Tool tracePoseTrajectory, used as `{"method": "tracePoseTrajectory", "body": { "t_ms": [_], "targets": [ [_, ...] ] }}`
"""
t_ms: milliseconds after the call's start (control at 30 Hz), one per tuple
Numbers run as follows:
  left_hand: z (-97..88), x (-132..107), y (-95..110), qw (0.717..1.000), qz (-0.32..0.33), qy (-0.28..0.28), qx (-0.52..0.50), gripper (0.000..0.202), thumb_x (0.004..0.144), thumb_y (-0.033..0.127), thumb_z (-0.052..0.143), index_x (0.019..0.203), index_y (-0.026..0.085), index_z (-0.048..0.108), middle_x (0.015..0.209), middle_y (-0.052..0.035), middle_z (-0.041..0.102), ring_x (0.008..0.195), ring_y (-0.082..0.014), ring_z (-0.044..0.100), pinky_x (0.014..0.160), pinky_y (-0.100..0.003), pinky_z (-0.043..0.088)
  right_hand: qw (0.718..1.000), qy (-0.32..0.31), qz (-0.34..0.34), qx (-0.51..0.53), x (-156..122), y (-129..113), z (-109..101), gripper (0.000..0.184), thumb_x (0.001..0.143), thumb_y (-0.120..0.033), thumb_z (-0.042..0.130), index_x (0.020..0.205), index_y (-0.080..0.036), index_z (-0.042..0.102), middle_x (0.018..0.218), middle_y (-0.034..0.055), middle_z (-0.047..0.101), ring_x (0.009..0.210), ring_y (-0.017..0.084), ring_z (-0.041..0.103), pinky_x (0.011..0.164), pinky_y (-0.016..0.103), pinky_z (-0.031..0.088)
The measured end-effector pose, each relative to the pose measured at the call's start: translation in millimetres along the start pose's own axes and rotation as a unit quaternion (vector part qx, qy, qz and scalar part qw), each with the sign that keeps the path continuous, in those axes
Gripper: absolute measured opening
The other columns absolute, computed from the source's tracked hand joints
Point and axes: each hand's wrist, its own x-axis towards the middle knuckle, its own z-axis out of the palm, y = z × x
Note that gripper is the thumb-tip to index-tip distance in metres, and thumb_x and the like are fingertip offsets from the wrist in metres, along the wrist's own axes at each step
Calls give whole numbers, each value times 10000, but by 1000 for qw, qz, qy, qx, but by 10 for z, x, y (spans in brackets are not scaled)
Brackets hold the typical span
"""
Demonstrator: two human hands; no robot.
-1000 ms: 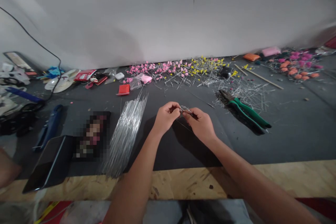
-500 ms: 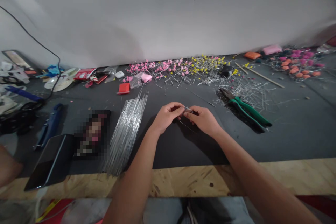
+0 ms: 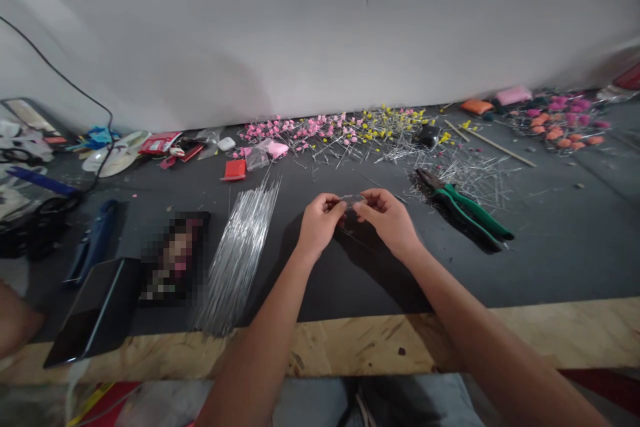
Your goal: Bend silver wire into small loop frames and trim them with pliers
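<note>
- Wire (image 3: 352, 199) shows above the tabletop (image 3: 575, 247), between left hand (image 3: 319, 223) and right hand (image 3: 387, 219).
- Each grip pinches it behind the thumb, probably to steady so thin a strand.
- Wire bundle (image 3: 245, 237) lies leftward, pliers (image 3: 467, 212) rightward, both seemingly set within easy reach.
- Pink-tipped wires (image 3: 305, 128) and yellow-tipped wires (image 3: 393, 121) lie farther back, perhaps leaving working room.

Two hands are counted: one left hand (image 3: 323, 221) and one right hand (image 3: 387, 219). One pair of green-handled pliers (image 3: 467, 205), one blue-handled hand tool (image 3: 96, 238), two wooden sticks (image 3: 504, 148), one orange packet (image 3: 477, 107), one white case (image 3: 227, 144) and one red square packet (image 3: 234, 170) are registered. One bundle of silver wires (image 3: 243, 247) is recorded; its individual wires cannot be counted. Pink-tipped wires (image 3: 313, 127) and yellow-tipped wires (image 3: 399, 119) are present in dozens, overlapped beyond exact count
</note>
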Motion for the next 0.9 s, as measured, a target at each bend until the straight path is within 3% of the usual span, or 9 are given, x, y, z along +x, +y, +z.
{"method": "tracePoseTrajectory", "body": {
  "t_ms": [100, 233, 400, 533, 700, 900],
  "targets": [
    [13, -3, 13, 998, -12, 14, -54, 199, 708, 292, 628, 840, 178, 532, 663, 2, 567, 600, -131, 560, 565, -272, 458, 999, 22, -17, 34, -11, -19, 17, 281, 679, -312, 650, 914, -187, 560, 778, 2, 620, 657, 111, 584, 665, 268, 481],
    [20, -32, 61, 995, -7, -56, -80, 252, 719, 274, 622, 941, 203, 525, 693, 10, 583, 650, -133, 568, 627, -286, 469, 998, 50, -29, 33, -17, -36, 21, 208, 693, -332, 639, 831, -183, 595, 736, 7, 621, 672, 126, 588, 668, 277, 476],
    [30, -75, 97, 992, 1, -129, -10, 227, 745, 315, 596, 931, 185, 611, 845, -27, 623, 740, -131, 559, 718, -284, 426, 998, 52, -23, 20, -19, -47, 1, 181, 684, -315, 637, 804, -180, 632, 731, 16, 648, 665, 136, 599, 665, 288, 477],
    [1, -74, 104, 991, 25, -124, 38, 220, 761, 309, 579, 930, 186, 649, 899, -28, 635, 804, -133, 542, 752, -273, 393, 999, 32, -28, -26, -23, -78, -17, 180, 687, -318, 635, 800, -179, 652, 752, 29, 667, 692, 149, 606, 673, 295, 481],
    [-33, -56, 106, 992, 13, -122, 5, 234, 718, 304, 628, 914, 177, 643, 779, -5, 609, 661, -102, 513, 638, -248, 400, 998, 3, -60, -8, -15, -58, -7, 199, 691, -322, 651, 853, -209, 633, 817, 19, 668, 753, 149, 609, 719, 297, 479],
    [-17, -19, 67, 995, -6, -46, -84, 218, 672, 295, 667, 838, 164, 612, 791, -8, 601, 705, -119, 556, 688, -274, 444, 997, -56, -26, 38, -34, 38, 62, 290, 700, -349, 647, 952, -230, 565, 806, -2, 602, 713, 127, 571, 676, 275, 473]
  ]
}}
